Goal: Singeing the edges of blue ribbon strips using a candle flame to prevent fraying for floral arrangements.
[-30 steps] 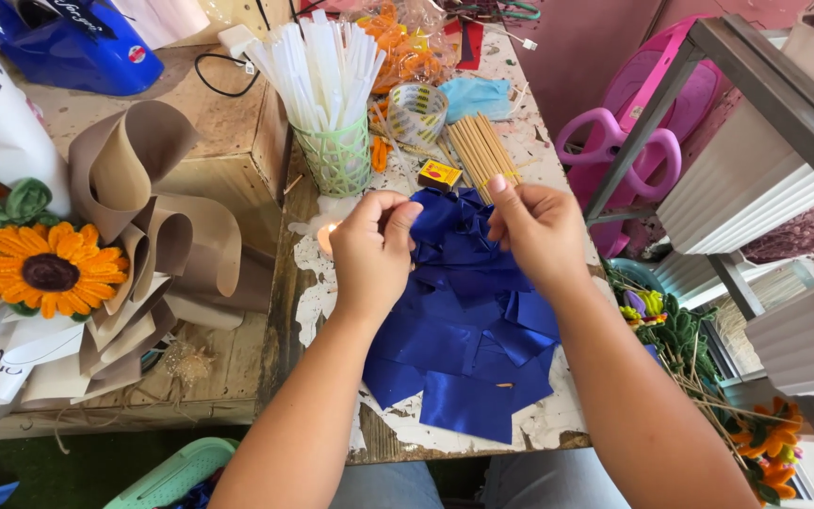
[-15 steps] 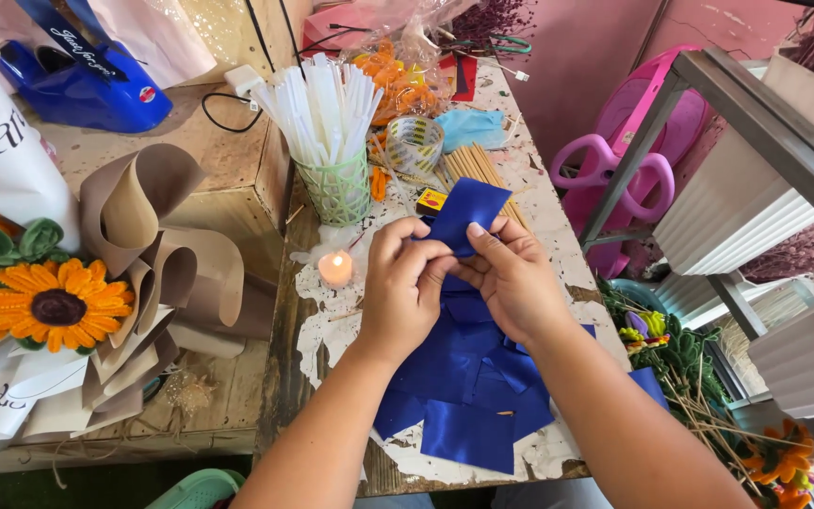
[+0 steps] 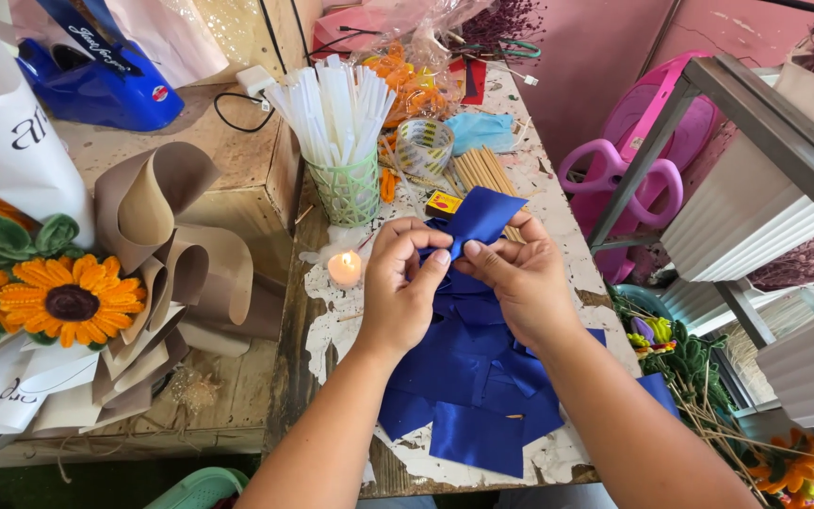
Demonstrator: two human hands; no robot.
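My left hand (image 3: 405,283) and my right hand (image 3: 514,273) meet over the table and both pinch one square of blue satin ribbon (image 3: 479,217), which sticks up and away from my fingers. Under my hands lies a heap of several more blue ribbon squares (image 3: 468,396) on the worn white tabletop (image 3: 332,330). A small lit candle (image 3: 345,268) stands just left of my left hand.
A green mesh cup of white sticks (image 3: 341,118) stands behind the candle, with wooden skewers (image 3: 482,170) and a tape roll (image 3: 424,146) beside it. A sunflower bouquet in tan paper (image 3: 96,283) lies at left. A blue tape dispenser (image 3: 96,71) sits far left. Metal shelving (image 3: 756,141) rises at right.
My hands have moved closer together and slightly nearer the candle, lifting one blue ribbon square from the heap and folding it between the fingers.
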